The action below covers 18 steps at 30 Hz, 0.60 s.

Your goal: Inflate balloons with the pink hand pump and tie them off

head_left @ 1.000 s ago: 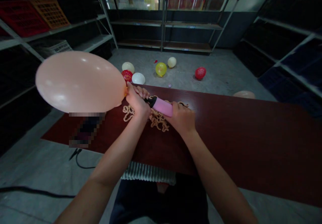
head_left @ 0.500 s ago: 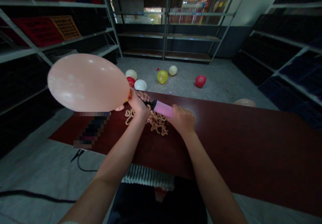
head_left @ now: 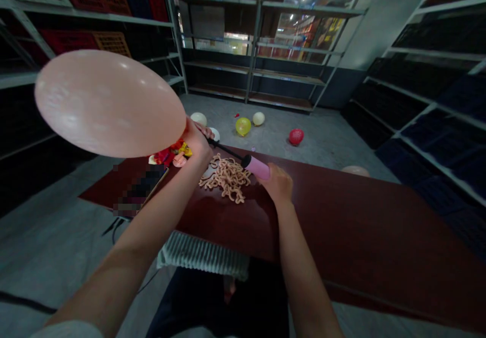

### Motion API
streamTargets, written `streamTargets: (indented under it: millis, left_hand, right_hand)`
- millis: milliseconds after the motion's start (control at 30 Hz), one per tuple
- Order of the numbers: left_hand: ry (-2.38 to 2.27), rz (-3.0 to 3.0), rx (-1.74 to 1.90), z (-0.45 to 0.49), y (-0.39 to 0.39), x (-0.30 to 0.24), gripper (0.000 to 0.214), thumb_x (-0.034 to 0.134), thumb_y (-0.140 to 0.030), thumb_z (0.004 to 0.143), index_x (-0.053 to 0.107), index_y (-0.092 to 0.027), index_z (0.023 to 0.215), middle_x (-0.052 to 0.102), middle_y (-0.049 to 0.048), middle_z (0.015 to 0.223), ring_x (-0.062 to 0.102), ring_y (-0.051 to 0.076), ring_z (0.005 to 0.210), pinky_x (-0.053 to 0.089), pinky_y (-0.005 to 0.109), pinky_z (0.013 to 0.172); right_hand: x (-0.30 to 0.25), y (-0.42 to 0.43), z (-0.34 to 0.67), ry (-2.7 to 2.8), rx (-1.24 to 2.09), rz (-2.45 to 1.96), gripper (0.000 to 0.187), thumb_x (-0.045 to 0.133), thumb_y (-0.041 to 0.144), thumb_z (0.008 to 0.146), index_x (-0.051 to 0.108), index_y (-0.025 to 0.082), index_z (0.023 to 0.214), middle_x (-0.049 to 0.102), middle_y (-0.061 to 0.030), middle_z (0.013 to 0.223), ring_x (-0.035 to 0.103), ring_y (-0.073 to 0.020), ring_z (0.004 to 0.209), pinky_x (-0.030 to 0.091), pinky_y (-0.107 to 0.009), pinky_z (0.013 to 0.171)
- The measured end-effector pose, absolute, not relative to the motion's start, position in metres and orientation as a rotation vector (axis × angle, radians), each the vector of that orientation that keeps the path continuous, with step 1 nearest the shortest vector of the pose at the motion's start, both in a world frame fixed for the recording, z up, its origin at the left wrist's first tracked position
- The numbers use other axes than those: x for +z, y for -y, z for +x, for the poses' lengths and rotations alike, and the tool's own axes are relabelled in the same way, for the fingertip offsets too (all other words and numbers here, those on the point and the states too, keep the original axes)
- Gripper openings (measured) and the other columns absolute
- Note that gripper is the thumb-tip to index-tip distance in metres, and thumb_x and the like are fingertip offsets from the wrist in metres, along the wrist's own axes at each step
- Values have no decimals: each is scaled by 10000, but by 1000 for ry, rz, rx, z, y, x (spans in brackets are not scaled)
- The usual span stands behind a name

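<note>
A large inflated peach balloon (head_left: 108, 102) hangs above the left end of the dark red table (head_left: 360, 226). My left hand (head_left: 197, 140) is closed around the balloon's neck, pinching it onto the thin black nozzle of a hand pump. My right hand (head_left: 279, 183) is closed on the pump's pink barrel (head_left: 258, 167), which is drawn back so the black rod shows. Under the pump lies a heap of limp peach balloons (head_left: 227, 177). A small pile of coloured limp balloons (head_left: 170, 154) sits just below the big balloon.
Inflated balloons lie on the concrete floor beyond the table: white (head_left: 198, 119), yellow (head_left: 243, 125), cream (head_left: 258, 118), red (head_left: 296, 136). Another peach balloon (head_left: 355, 171) peeks over the far table edge. Metal shelving (head_left: 261, 49) lines the walls, with crates upper left. A dark blurred object (head_left: 138, 191) lies on the table's left end.
My right hand has pulled the pink barrel back and away, exposing the black rod. The balloon and my left hand have risen, and the balloon looks larger. My head has tilted up.
</note>
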<state>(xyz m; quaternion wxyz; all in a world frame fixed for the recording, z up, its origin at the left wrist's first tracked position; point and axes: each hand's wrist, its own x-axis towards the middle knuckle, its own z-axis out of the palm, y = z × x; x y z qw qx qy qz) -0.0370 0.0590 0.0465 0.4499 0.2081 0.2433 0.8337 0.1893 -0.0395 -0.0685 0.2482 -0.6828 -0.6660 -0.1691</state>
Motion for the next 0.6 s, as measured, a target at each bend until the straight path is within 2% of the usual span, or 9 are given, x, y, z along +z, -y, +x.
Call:
streamTargets:
  millis: [100, 200, 300, 467, 600]
  left_hand:
    - [-703, 429, 2102, -42, -58, 74, 505, 413, -312, 1078, 255, -219, 608, 239, -63, 428, 269, 99, 330, 241, 234, 371]
    - [-728, 458, 2077, -43, -59, 101, 479, 413, -237, 1067, 240, -221, 621, 205, -70, 431, 245, 94, 327, 214, 230, 370]
    - [-765, 514, 2012, -41, -67, 116, 469, 416, -263, 1074, 252, -221, 637, 205, -68, 445, 242, 93, 334, 205, 234, 374]
    - [-832, 633, 1933, -17, -85, 122, 521, 324, -466, 1098, 252, -211, 649, 200, -72, 471, 261, 48, 341, 227, 178, 405]
    - [-841, 748, 1846, 23, -86, 115, 538, 408, -461, 1074, 233, -224, 623, 229, -49, 439, 272, 87, 321, 183, 232, 352]
  right_hand:
    - [-69, 41, 186, 1778, -402, -1874, 365, 649, 542, 849, 630, 212, 1004, 728, -53, 902, 662, -202, 818, 314, -290, 650]
    - [-70, 41, 173, 1747, -318, -1868, 397, 656, 583, 828, 632, 221, 990, 733, -42, 888, 670, -197, 798, 302, -286, 627]
    - [-73, 41, 160, 1702, -211, -1885, 445, 662, 625, 805, 640, 221, 991, 738, -45, 870, 669, -197, 755, 298, -281, 612]
    - [-77, 40, 156, 1586, -114, -1940, 462, 659, 637, 792, 657, 226, 1003, 742, -50, 847, 660, -205, 712, 312, -279, 612]
    - [-75, 40, 159, 1525, -42, -1963, 465, 650, 638, 795, 657, 215, 988, 743, -61, 837, 666, -220, 712, 331, -284, 615]
